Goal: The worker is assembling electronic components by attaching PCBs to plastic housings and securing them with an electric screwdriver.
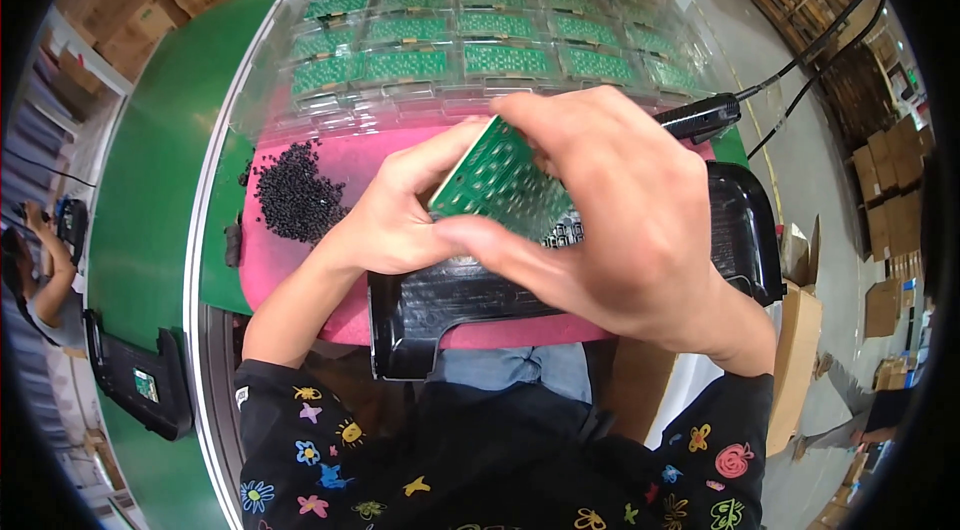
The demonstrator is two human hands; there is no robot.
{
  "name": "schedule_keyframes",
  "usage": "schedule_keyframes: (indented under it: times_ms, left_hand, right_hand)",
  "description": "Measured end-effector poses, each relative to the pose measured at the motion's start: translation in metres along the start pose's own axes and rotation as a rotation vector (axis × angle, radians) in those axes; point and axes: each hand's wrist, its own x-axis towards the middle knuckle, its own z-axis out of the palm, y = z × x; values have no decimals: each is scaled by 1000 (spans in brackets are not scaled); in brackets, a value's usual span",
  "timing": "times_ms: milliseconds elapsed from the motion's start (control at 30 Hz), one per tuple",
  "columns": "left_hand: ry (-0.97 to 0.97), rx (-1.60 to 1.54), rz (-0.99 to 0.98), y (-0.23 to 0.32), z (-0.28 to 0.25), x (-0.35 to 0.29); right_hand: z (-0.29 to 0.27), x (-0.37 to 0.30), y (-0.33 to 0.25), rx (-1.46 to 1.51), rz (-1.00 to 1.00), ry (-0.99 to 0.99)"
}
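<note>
Both my hands hold a green circuit board (497,180), tilted up above a black plastic housing (430,302). My left hand (400,205) grips the board's left edge between thumb and fingers. From the right, my right hand (625,210) wraps over the board, its thumb along the lower edge and its fingers at the top corner. Part of the board is hidden behind the right hand. Below it the housing lies on a pink mat (350,155), its middle covered by my hands. A pile of small black screws (297,192) sits left of my left hand.
Clear plastic trays (430,95) with rows of green boards fill the far side of the table. A black power screwdriver (700,117) with a cable is at the right. Another black housing (145,380) lies on the green surface at left, near a co-worker (50,275). Cardboard boxes (795,365) stand at right.
</note>
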Motion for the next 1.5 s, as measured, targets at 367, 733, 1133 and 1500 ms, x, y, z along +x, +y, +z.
schedule_keyframes:
  times_ms: [367, 733, 1133, 1500]
  left_hand:
    - [-15, 754, 138, -5, -12, 6]
    - [-1, 827, 187, -21, 1, 4]
    - [-130, 848, -257, -19, 6, -1]
    - [-213, 952, -317, -24, 6, 0]
  right_hand:
    - [-16, -51, 37, 765, 458, -91]
    - [-5, -90, 49, 916, 452, 26]
    - [-2, -108, 75, 407, 486, -461]
    - [4, -113, 75, 319, 431, -493]
